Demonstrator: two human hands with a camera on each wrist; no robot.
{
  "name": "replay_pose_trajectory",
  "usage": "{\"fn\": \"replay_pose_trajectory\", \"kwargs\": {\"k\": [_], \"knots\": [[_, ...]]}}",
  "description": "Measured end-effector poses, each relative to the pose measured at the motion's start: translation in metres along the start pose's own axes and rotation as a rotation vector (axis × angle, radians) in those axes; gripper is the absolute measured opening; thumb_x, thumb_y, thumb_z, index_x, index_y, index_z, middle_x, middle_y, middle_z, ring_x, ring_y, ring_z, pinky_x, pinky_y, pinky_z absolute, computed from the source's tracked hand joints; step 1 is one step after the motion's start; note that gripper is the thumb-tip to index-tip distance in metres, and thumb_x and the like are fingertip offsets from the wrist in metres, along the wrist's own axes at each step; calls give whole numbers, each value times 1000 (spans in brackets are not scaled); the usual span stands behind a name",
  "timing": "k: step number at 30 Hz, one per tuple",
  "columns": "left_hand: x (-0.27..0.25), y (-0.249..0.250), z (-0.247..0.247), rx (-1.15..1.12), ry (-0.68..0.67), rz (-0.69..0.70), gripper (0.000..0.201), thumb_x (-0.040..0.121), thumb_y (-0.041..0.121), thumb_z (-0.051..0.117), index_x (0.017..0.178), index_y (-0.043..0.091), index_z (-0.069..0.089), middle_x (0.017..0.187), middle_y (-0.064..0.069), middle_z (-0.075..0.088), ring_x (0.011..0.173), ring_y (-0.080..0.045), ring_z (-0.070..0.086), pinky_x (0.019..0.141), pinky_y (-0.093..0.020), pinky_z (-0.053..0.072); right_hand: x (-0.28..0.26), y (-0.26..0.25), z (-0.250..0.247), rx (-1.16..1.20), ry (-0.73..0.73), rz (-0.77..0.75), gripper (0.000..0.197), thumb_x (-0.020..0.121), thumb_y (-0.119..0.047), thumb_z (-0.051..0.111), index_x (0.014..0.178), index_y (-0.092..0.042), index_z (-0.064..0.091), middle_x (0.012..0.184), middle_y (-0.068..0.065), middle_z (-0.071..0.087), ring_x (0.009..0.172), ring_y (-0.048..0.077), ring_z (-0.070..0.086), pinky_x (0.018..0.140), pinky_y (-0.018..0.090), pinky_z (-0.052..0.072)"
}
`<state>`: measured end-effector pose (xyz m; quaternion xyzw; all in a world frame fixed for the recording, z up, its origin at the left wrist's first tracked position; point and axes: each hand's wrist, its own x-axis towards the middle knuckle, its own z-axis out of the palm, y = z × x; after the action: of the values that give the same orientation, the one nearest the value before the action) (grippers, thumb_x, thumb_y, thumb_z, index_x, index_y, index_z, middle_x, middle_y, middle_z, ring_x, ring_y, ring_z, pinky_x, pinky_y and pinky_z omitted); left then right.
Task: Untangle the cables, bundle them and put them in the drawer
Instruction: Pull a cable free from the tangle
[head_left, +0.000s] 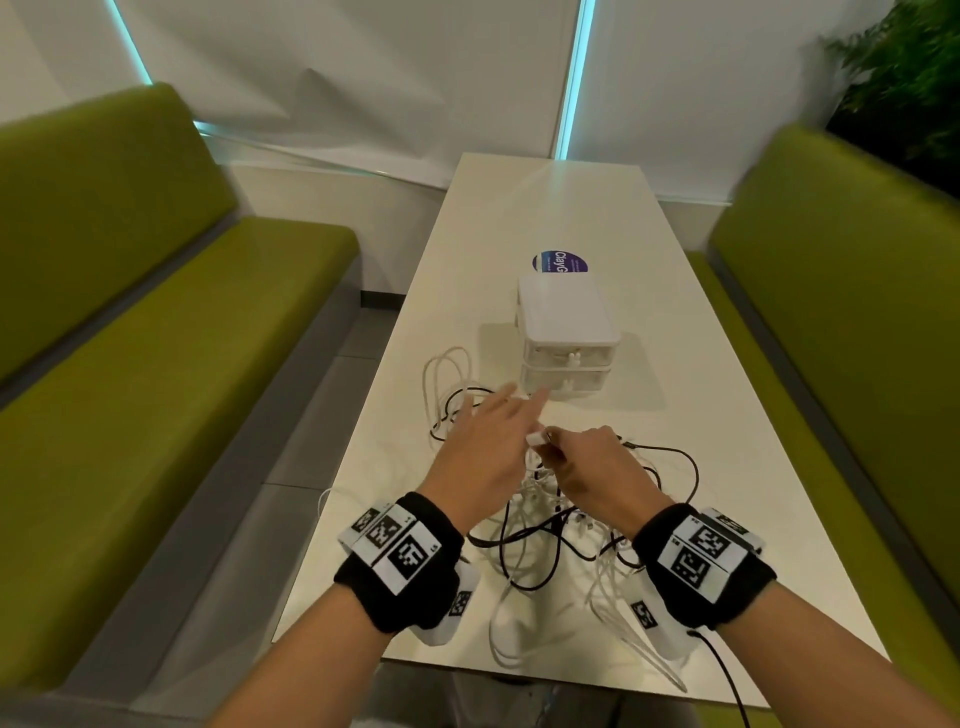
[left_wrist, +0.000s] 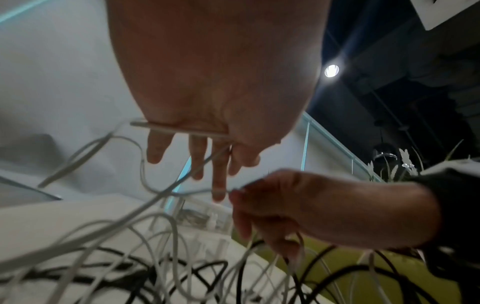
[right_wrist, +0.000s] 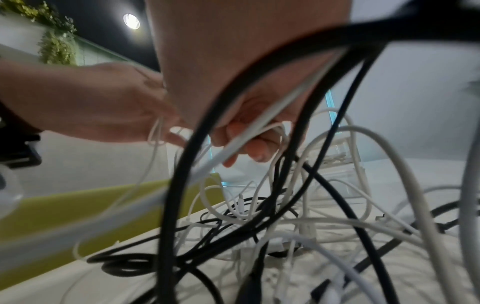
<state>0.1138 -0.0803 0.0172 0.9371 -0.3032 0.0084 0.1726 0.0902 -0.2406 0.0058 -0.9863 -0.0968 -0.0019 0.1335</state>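
Near the little drawer box (head_left: 569, 338) on the table (head_left: 727, 467), both hands work over the tangled cables (head_left: 545, 525): right hand (head_left: 597, 473) pinches a thin white cable, left hand (head_left: 483, 447) spreads straight fingers to separate it.

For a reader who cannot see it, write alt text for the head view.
Two hands, left hand and right hand, work over tangled white and black cables on a white table, before a closed white drawer unit.
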Motion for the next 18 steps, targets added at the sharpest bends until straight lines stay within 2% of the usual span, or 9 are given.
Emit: {"fn": "replay_pose_trajectory", "kwargs": {"k": [2, 3, 5, 7, 9, 11, 14, 18], "knots": [[-1, 0, 11, 67, -60, 13, 51, 94, 6, 41, 144, 18, 38, 133, -2, 52, 132, -24, 38, 109, -39, 29, -2, -1, 0, 42, -12, -32, 14, 94, -7, 44, 94, -17, 54, 75, 3, 63, 71, 33, 56, 71, 30, 27], [-2, -1, 14, 47, -45, 3, 41, 94, 5, 41, 133, 16, 47, 125, -3, 55, 122, -24, 44, 98, -31, 33, -3, -1, 1, 42, -33, -35, 19, 90, -3, 44, 86, -21, 48, 69, -2, 56, 67, 29, 51, 71, 29, 27], [-4, -2, 13, -21, -11, -22, 29, 93, 3, 42, 116, 14, 56, 113, -3, 57, 109, -22, 48, 80, -25, 30, -4, 2, 2, 62, -58, -32, 29, 87, -1, 45, 73, -26, 37, 63, -7, 50, 62, 25, 46, 71, 29, 28], [-3, -5, 10, -49, 24, -23, 23, 92, 4, 44, 106, 15, 59, 106, -1, 59, 104, -22, 51, 77, -28, 34, -4, 5, 3, 186, -52, -12, 26, 94, -10, 46, 75, -28, 48, 70, -4, 61, 65, 22, 52, 69, 29, 35], [-3, -5, 5, -63, 72, -22, 22, 91, 5, 45, 100, 16, 62, 104, 0, 60, 101, -22, 54, 78, -31, 39, -2, 5, 2, 302, -21, 15, 24, 102, -31, 44, 85, -32, 60, 75, -5, 66, 69, 15, 57, 64, 27, 40], [-4, -5, -4, -123, 126, -44, 23, 91, 5, 44, 97, 16, 63, 104, 0, 63, 99, -22, 56, 82, -33, 42, 0, 7, 1, 324, -27, 18, 25, 101, -43, 41, 81, -34, 52, 71, -5, 63, 68, 15, 55, 61, 27, 38], [-3, -18, -21, -203, 265, -163, 28, 94, 2, 38, 89, 15, 63, 102, 1, 64, 92, -21, 57, 91, -38, 43, -1, 17, 0, 329, -57, 33, 33, 103, -45, 36, 75, -28, 43, 70, -2, 59, 70, 19, 56, 62, 32, 38], [1, -35, -22, -110, 249, -204, 30, 94, 3, 37, 84, 22, 58, 98, 1, 64, 86, -24, 59, 76, -36, 45, -6, 18, -5, 371, -86, 9, 36, 104, -40, 36, 69, -33, 40, 65, -13, 52, 62, 2, 46, 59, 21, 34]]}}
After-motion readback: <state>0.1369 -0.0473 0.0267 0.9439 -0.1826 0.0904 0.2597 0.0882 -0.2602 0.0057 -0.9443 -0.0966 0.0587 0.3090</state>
